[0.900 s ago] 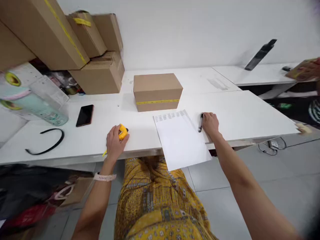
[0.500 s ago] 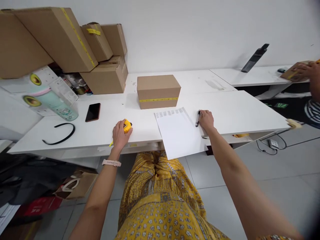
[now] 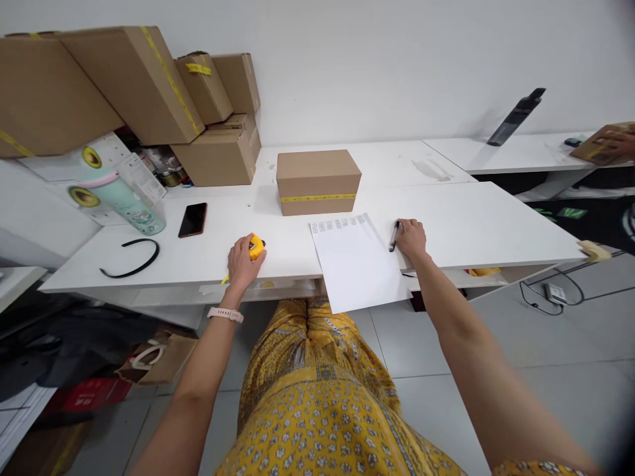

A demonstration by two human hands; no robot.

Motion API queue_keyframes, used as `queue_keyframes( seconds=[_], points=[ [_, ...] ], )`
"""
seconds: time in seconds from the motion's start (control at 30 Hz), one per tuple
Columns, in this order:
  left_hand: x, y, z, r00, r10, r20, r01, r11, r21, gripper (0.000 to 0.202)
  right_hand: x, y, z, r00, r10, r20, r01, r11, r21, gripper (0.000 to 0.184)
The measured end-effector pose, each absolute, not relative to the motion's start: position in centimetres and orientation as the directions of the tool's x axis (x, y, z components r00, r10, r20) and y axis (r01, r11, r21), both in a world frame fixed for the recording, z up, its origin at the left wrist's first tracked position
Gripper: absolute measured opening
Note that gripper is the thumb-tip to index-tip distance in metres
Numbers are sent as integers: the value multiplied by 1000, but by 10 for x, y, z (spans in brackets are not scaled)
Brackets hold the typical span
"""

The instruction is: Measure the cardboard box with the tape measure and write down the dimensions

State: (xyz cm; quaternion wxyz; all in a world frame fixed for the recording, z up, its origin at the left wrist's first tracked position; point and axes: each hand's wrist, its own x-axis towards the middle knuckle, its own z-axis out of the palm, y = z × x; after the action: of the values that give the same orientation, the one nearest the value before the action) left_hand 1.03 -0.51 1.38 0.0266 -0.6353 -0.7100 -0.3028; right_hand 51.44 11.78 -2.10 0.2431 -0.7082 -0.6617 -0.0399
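My left hand is closed around a yellow tape measure near the table's front edge. A short yellow end of tape shows beside the wrist. Fingers of my right hand are curled on a dark marker pen that rests on the table. Between the hands lies a white sheet of paper with small printed labels along its top, its lower part hanging over the edge. Behind the paper stands a closed cardboard box with a yellow tape strip across its front.
To the left are a phone, a black headband, a mint bottle and stacked cardboard boxes. On the far right, another person's hand touches a box; a dark bottle stands nearby.
The view has shifted slightly, moving most things a little to the right. Both my hands keep their places on the table. The other person's arm has moved mostly out of view.
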Motion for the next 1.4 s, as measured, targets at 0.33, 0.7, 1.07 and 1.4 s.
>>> queue_keyframes(
  seconds=[0.33, 0.7, 1.07, 1.4],
  points=[
    [10, -5, 13, -198, 885, 421, 924, 24, 383, 62, 517, 122, -25, 100, 913, 396, 965, 8, -262, 50],
    [13, -7, 15, -201, 886, 418, 922, 28, 386, 61, 513, 117, -20, 113, 914, 389, 954, 9, -300, 50],
    [7, -6, 10, -159, 885, 437, 918, -30, 396, 60, 514, 114, -18, 94, 909, 405, 952, 36, -303, 46],
    [7, -5, 13, -171, 884, 434, 923, -10, 384, 59, 517, 111, -26, 46, 877, 479, 951, 108, -289, 48]
  ],
)
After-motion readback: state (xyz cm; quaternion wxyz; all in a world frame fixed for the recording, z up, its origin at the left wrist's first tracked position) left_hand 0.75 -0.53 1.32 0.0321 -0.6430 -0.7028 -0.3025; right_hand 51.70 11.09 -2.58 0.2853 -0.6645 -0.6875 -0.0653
